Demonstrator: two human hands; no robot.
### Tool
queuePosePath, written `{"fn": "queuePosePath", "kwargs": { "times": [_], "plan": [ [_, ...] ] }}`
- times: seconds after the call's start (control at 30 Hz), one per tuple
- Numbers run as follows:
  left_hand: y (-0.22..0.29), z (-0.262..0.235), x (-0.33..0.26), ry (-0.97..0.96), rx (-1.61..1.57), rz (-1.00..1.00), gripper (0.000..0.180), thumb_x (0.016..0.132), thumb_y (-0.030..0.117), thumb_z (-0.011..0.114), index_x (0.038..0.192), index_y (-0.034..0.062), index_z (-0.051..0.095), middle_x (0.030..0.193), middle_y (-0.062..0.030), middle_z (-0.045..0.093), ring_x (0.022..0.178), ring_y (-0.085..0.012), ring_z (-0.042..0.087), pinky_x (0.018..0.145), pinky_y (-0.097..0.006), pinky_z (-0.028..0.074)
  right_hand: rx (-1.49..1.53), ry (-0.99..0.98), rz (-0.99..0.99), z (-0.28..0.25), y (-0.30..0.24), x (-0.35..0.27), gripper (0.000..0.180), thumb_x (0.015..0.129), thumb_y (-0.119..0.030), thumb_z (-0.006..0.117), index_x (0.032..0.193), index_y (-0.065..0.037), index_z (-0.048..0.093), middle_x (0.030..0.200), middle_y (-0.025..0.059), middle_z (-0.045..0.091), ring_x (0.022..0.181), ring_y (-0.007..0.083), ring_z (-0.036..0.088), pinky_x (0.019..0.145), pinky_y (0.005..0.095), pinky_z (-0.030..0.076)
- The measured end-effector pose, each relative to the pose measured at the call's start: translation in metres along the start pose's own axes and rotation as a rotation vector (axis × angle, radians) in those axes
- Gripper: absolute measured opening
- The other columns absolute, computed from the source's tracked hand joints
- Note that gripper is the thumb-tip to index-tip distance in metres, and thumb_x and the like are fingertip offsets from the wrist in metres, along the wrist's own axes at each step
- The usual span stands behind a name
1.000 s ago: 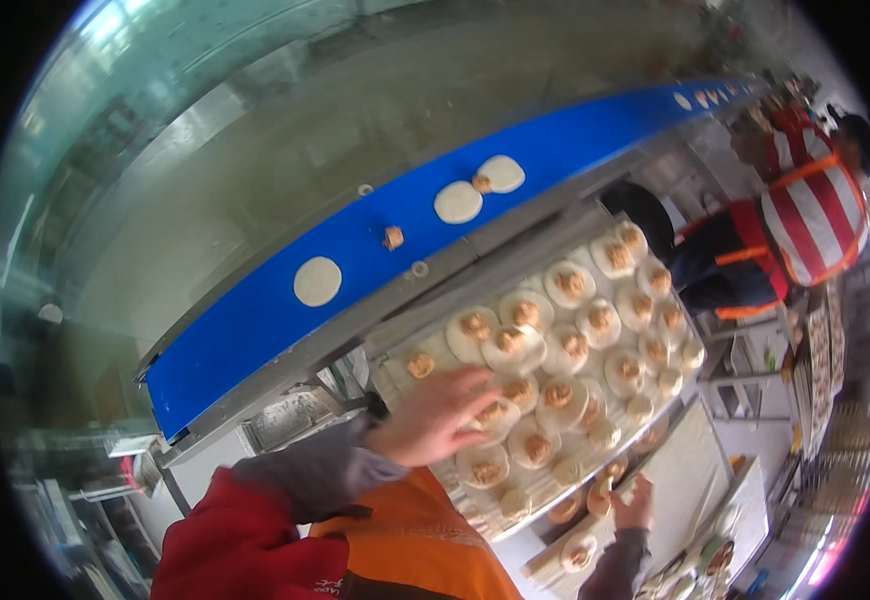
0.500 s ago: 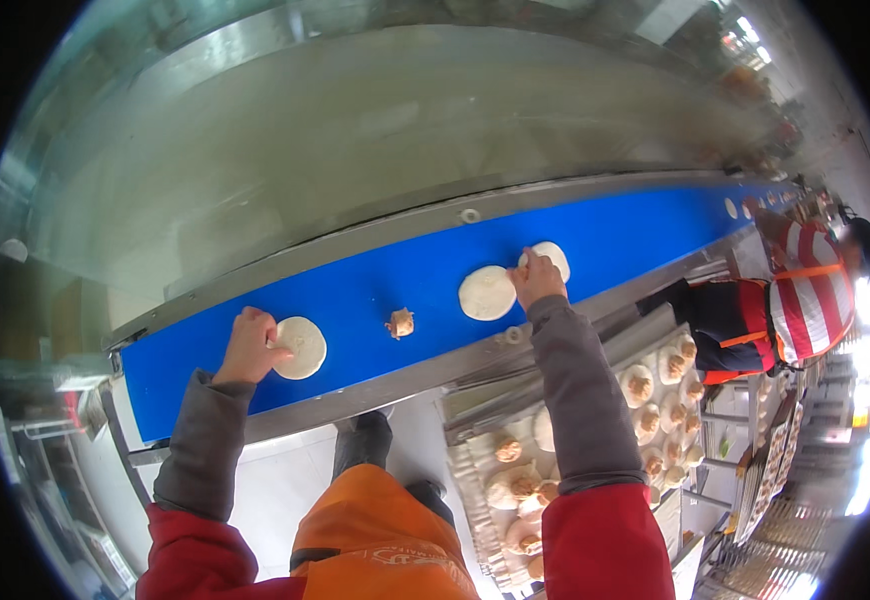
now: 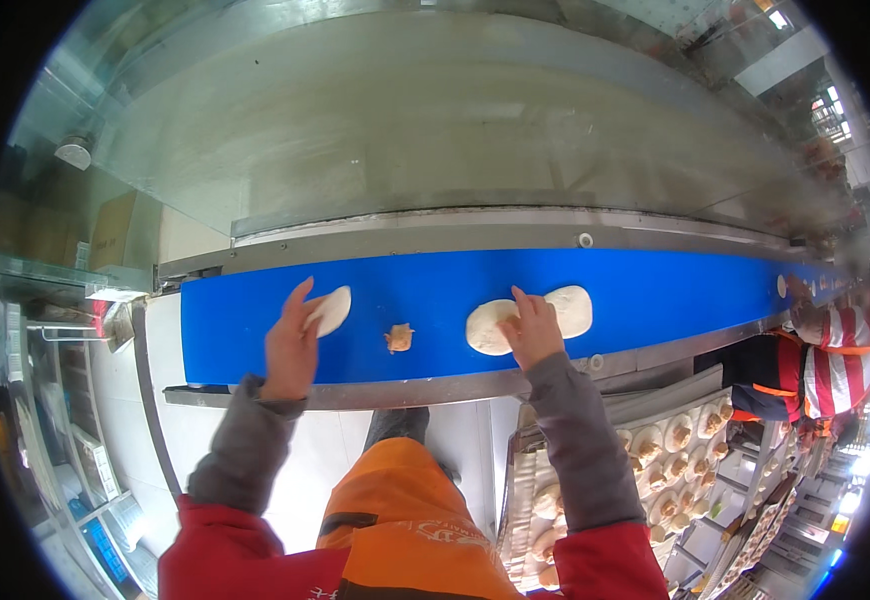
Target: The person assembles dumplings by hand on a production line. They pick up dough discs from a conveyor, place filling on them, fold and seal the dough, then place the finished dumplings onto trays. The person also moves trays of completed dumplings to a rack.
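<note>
On the blue conveyor belt [image 3: 405, 280], my left hand [image 3: 291, 345] grips a flat round of dough [image 3: 334, 312] by its left edge. That round is tilted up, showing as a narrow oval. My right hand [image 3: 535, 335] is over the place where two more dough rounds meet. Its thumb and fingers close on the right edge of the left dough round [image 3: 486, 328]; the other dough round [image 3: 573, 310] lies just right of the fingers. Between my hands a small brownish lump of filling [image 3: 399, 338] sits on the belt.
A metal rail [image 3: 405, 391] borders the belt's near side. At the lower right stands a tray [image 3: 525, 490] of dough rounds topped with brownish lumps. Farther right, a person in a striped red-and-white top [image 3: 840, 370] is beside the belt. A glassy panel [image 3: 435, 130] rises behind the belt.
My left hand has lifted and tilted its dough round. My right hand has shifted from the right-hand dough round onto the left one of the pair. The whole view has turned somewhat.
</note>
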State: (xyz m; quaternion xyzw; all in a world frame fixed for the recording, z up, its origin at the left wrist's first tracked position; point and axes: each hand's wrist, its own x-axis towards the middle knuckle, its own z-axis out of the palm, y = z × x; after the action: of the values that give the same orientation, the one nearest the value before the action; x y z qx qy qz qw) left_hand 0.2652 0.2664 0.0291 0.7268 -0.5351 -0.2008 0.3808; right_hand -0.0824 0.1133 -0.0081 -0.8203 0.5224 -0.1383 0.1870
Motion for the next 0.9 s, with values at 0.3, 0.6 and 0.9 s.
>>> {"fn": "queuePosePath", "kwargs": {
  "times": [0.3, 0.6, 0.9],
  "plan": [
    [-0.026, 0.040, -0.033, -0.053, 0.304, 0.278, 0.053, 0.078, 0.008, 0.079, 0.127, 0.0074, 0.058, 0.129, -0.0144, 0.059, 0.118, -0.0367, 0.055, 0.097, -0.044, 0.046, 0.189, -0.111, -0.199, 0.024, -0.075, -0.006, 0.044, 0.076, -0.034, 0.082, 0.102, -0.006, 0.059, 0.095, 0.0142, 0.064, 0.091, 0.0337, 0.062, 0.079, 0.0433, 0.051],
    [-0.048, -0.031, -0.043, -0.063, -0.669, -0.520, 0.045, 0.100, 0.019, 0.058, 0.140, 0.0014, 0.049, 0.131, -0.0137, 0.058, 0.118, -0.0243, 0.058, 0.100, -0.034, 0.048, -0.010, -0.136, 0.177, 0.041, -0.058, 0.028, 0.049, 0.075, -0.041, 0.076, 0.112, -0.011, 0.065, 0.124, 0.0122, 0.060, 0.110, 0.0336, 0.056, 0.091, 0.0458, 0.050],
    [0.010, -0.007, -0.024, -0.182, -1.570, -0.826, 0.050, 0.106, 0.032, 0.050, 0.145, 0.0016, 0.042, 0.146, -0.0184, 0.049, 0.134, -0.0351, 0.047, 0.116, -0.049, 0.032, 0.395, -0.282, 0.129, 0.056, -0.144, -0.001, 0.028, 0.080, -0.018, 0.066, 0.106, -0.007, 0.068, 0.110, 0.0157, 0.064, 0.105, 0.0356, 0.062, 0.082, 0.0474, 0.054]
  ]
}}
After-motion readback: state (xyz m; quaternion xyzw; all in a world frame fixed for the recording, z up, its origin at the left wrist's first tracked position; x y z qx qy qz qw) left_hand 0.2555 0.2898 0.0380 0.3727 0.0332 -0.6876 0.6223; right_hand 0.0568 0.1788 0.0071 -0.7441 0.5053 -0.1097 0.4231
